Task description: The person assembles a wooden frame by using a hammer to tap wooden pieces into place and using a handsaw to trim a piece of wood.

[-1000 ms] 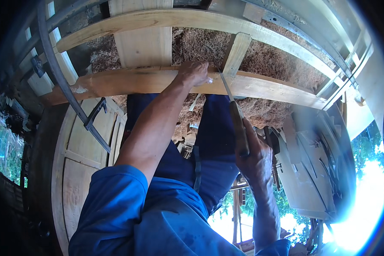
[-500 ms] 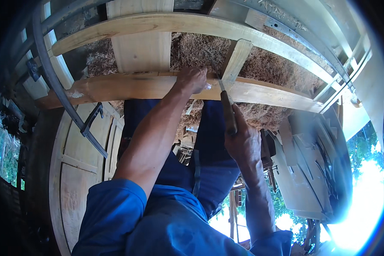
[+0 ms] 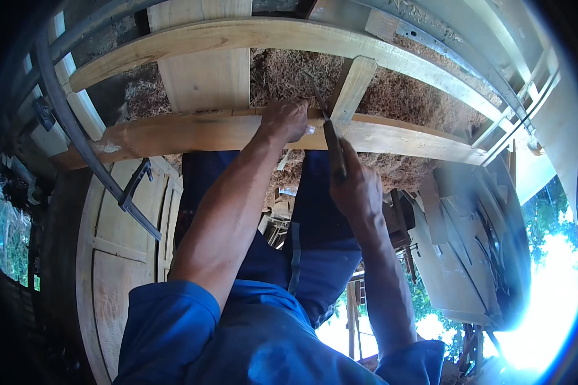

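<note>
My left hand [image 3: 284, 120] is closed over the upper edge of the near wooden beam [image 3: 192, 131], its fingers curled and partly hidden. A small pale, shiny bit shows beside its thumb. In my right hand [image 3: 358, 186] is a thin-bladed tool [image 3: 334, 151], gripped by its straight wooden handle. Its narrow blade slants up and away across the beam's edge, just left of a short wooden crosspiece [image 3: 356, 86]. Whether the blade has teeth cannot be made out.
A second long beam [image 3: 270, 33] runs farther off, with a wide board [image 3: 202, 80] under it. Wood shavings [image 3: 424, 106] cover the ground. A bow-shaped frame tool [image 3: 87, 138] hangs over the left side. Panelled door [image 3: 119, 276] stands left; flat boards [image 3: 446, 256] lean right.
My right hand has moved a little left and away from me, bringing the tool's handle up closer to the beam. My left hand stays at the same place on the beam.
</note>
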Available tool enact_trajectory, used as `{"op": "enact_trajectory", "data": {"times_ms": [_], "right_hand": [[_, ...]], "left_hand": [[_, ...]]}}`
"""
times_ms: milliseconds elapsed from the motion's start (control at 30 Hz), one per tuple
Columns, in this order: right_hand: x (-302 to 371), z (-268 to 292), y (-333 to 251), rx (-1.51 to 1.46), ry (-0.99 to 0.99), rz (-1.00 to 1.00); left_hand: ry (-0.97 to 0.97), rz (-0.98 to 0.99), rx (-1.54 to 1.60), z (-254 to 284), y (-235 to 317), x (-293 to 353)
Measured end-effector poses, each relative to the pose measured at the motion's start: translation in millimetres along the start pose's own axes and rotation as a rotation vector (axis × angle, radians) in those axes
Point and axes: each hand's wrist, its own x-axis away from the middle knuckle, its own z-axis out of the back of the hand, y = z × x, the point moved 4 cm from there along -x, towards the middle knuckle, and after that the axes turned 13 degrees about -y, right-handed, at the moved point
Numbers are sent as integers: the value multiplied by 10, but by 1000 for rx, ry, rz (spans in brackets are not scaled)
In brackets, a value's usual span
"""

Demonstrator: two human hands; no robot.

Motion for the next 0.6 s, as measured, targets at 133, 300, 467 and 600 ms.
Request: {"op": "enact_trajectory", "data": {"times_ms": [133, 300, 467, 600], "right_hand": [[-291, -19, 29, 35, 46, 51], [388, 78, -44, -71, 4, 45], [-161, -25, 13, -19, 60, 36], [-258, -49, -66, 7, 52, 46]], "left_hand": [[38, -99, 20, 74, 33, 43], [-50, -18, 21, 61, -53, 102], [-4, 26, 42, 104, 73, 42], [32, -44, 14, 109, 21, 144]]}}
